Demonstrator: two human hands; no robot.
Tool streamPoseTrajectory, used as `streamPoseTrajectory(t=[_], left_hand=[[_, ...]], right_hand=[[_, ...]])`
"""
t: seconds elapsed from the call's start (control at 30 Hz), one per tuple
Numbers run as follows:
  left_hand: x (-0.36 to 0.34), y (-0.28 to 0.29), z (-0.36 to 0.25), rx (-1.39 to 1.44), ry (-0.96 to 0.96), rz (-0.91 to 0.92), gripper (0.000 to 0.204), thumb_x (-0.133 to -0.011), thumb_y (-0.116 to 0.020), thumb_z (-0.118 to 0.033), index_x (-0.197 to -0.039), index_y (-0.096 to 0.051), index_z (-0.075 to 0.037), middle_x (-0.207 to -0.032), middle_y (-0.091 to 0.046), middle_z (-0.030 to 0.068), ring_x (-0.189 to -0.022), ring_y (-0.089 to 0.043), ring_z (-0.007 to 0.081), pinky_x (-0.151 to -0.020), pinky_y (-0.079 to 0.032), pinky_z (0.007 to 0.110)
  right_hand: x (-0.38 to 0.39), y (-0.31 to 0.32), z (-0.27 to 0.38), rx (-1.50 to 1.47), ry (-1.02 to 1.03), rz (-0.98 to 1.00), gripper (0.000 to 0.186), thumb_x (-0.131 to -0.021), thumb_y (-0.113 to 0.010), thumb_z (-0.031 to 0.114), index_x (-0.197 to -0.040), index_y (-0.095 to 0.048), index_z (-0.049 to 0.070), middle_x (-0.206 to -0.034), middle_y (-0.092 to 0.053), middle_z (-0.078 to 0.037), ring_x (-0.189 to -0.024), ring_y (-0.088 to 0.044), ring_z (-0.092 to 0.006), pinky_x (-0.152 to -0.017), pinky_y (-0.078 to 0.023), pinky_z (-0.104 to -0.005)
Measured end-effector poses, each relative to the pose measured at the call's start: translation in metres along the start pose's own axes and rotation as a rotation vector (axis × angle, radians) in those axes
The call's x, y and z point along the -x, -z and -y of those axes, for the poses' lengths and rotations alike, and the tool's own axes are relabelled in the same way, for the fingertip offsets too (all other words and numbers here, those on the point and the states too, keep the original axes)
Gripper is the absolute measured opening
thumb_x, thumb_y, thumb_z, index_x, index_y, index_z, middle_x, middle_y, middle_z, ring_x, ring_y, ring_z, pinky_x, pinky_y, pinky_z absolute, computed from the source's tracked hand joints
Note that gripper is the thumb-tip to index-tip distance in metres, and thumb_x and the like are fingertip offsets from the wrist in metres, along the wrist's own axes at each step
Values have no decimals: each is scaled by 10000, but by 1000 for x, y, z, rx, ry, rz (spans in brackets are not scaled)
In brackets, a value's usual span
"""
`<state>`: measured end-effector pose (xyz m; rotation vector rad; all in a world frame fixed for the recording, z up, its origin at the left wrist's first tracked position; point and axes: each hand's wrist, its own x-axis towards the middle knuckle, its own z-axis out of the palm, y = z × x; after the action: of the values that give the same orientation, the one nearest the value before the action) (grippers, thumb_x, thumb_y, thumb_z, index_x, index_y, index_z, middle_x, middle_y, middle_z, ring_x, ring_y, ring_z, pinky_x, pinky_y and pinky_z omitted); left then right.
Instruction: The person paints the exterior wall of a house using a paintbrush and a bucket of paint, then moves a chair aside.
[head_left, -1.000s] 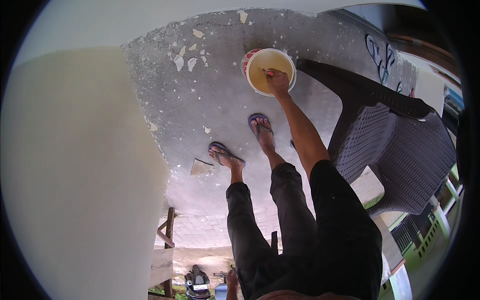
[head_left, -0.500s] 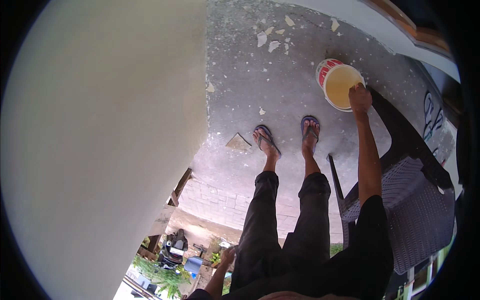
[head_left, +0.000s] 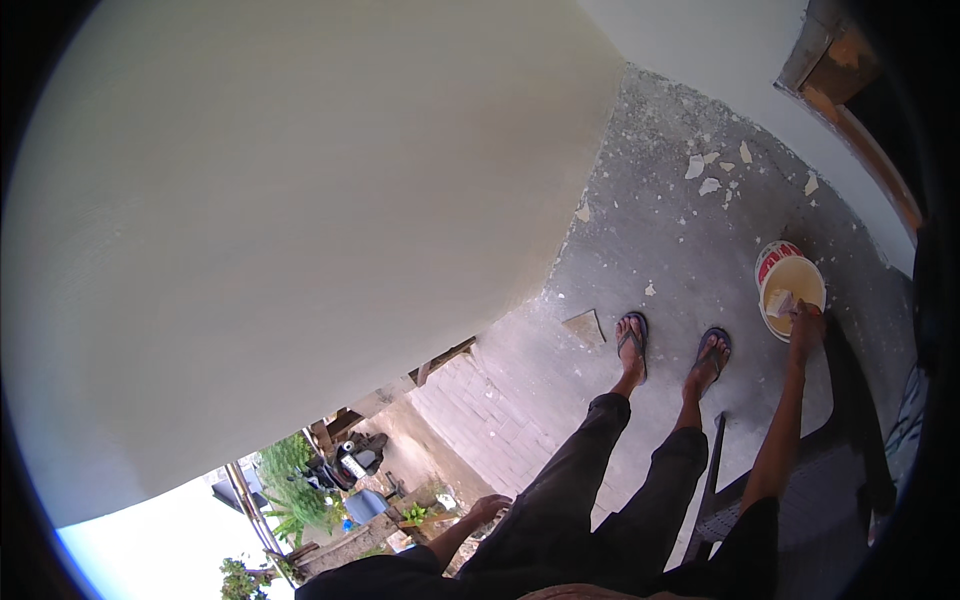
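In the head view, a broad, smooth cream-painted wall (head_left: 330,220) fills the upper left, meeting a grey concrete floor (head_left: 690,255) speckled with white spots. Loose pale paint flakes (head_left: 696,167) lie near the far end of the floor, and a roughly triangular beige tile fragment (head_left: 584,327) rests close to the wall's foot. Toward the right, on the floor, is a round white plastic bucket with red markings (head_left: 768,262), its mouth showing yellowish-tan paint (head_left: 800,272) inside. The right hand (head_left: 807,325) is at the near right side of the rim, its fingers closed around a flat paintbrush with pale bristles (head_left: 780,302); the brush lies across the bucket's mouth, bristles toward the left, and whether they touch the paint is hard to tell at this size. The left hand (head_left: 489,508) hangs low beside the dark rolled-up trousers (head_left: 575,455), well apart from the bucket, with its fingers loosely bent and apart. Both feet wear dark flip-flops (head_left: 641,346), between the tile fragment and the bucket. A dark brown plastic chair (head_left: 850,400) stands just beside the right forearm. At the lower left, beyond the wall's edge, are a black motorcycle (head_left: 345,462) and green plants (head_left: 285,460).
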<state>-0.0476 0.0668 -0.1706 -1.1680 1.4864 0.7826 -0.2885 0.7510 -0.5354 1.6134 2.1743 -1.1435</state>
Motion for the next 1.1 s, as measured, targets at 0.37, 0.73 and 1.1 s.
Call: streamPoseTrajectory(t=[0.37,0.73,1.1], left_hand=[[-3,-13,-5,-4,-18,-37,335,-891,-514,-246,-1166,-608,-80,-1104,-640,71,-972,-630,181,-823,-483,320],[4,-28,-15,38,-57,-48,309,-890,-531,-217,-1151,-614,-72,-1091,-643,74,-955,-643,188,-808,-498,343],[10,-37,-11,68,-72,-72,309,-902,-503,-225,-1150,-614,-79,-1099,-649,73,-965,-646,190,-811,-492,334]], right_hand=[[15,20,-2,194,463,-42,317,-856,-617,321,-930,-643,14,-905,-663,-178,-881,-626,-361,-766,-468,-439],[-16,-1,-40,-530,-69,164,278,-864,-611,235,-1001,-639,-6,-917,-668,-163,-810,-672,-287,-659,-525,-382],[-4,21,-64,461,184,236,370,-886,-610,257,-1124,-561,-21,-918,-649,-153,-840,-677,-272,-665,-553,-371]])
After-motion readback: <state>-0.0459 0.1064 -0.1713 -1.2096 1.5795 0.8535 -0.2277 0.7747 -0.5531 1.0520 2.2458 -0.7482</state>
